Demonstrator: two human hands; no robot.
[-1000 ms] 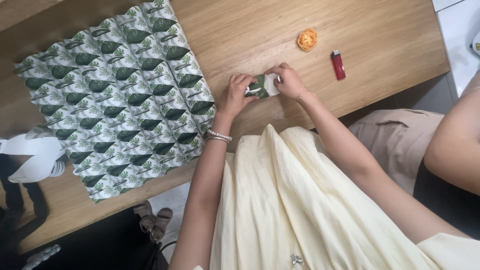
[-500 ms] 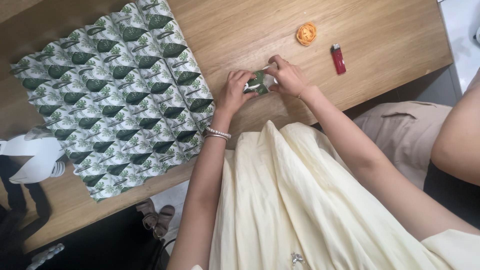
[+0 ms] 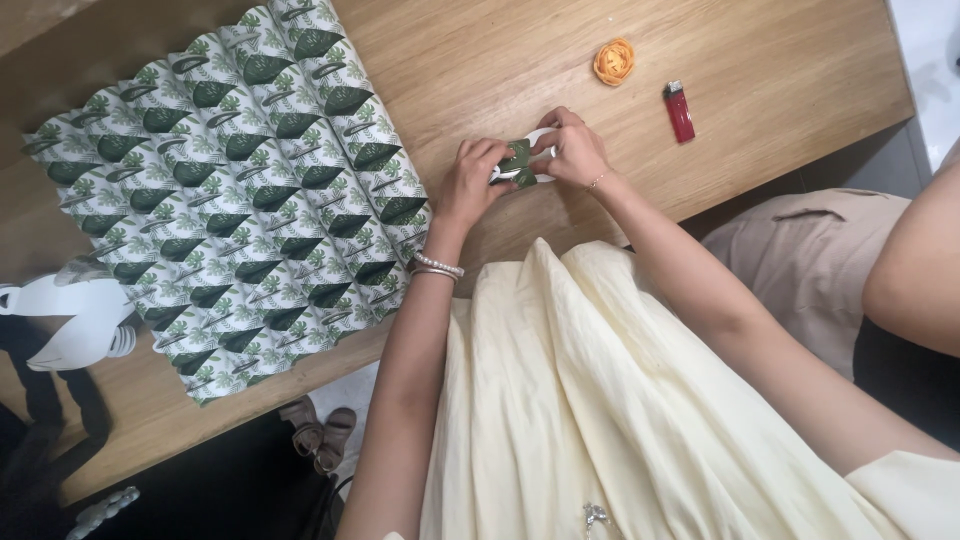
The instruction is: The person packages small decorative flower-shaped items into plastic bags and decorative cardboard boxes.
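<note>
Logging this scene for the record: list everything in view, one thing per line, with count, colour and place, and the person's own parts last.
folded paper piece: one, green and white, between both hands on the table
woven paper mat: one, green-and-white leaf print, left half of the table
rubber bands: one small orange bundle, far side of the table
lighter: one, red, right of the rubber bands
table: one, light wood
sandals: one pair, brown, on the floor under the table edge
bangles: pale, on the left wrist
left hand: gripping the folded paper piece
right hand: gripping the folded paper piece
</note>
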